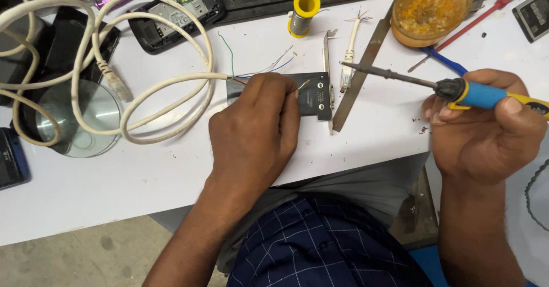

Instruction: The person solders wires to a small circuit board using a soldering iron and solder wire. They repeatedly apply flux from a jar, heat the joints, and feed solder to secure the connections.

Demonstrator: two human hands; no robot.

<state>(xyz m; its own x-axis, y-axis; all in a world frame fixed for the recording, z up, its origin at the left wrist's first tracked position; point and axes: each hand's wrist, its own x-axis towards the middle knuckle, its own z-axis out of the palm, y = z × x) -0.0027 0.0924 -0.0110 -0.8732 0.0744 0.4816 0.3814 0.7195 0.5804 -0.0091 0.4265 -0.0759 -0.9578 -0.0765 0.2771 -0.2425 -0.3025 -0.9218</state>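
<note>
Head view of a white work table [171,172]. The left hand [254,129] rests palm-down on the table, its fingers curled and pinching a thin bare wire [303,85] against a small black rectangular circuit card with a metal edge bracket [316,96]. The card lies flat on the table, partly hidden under the fingers; fine green, blue and white wire strands [269,68] fan out from beneath the hand. The right hand [486,124] is closed around the blue-and-yellow handle of a soldering iron [434,85], held level above the table; the iron's dark metal tip points left and ends near the card's bracket, apart from the wire. Just beside the card, a flat grey metal strip [363,72] lies at a slant, and a short white cable with a clear plug [349,58] lies between strip and bracket. Farther back stand a yellow spool of solder [303,13] and a round amber tub of flux [430,9]. To the left, a long cream network cable [143,101] loops across the table, over a shiny disc [86,121], with a black opened phone back [177,12] behind it.
</note>
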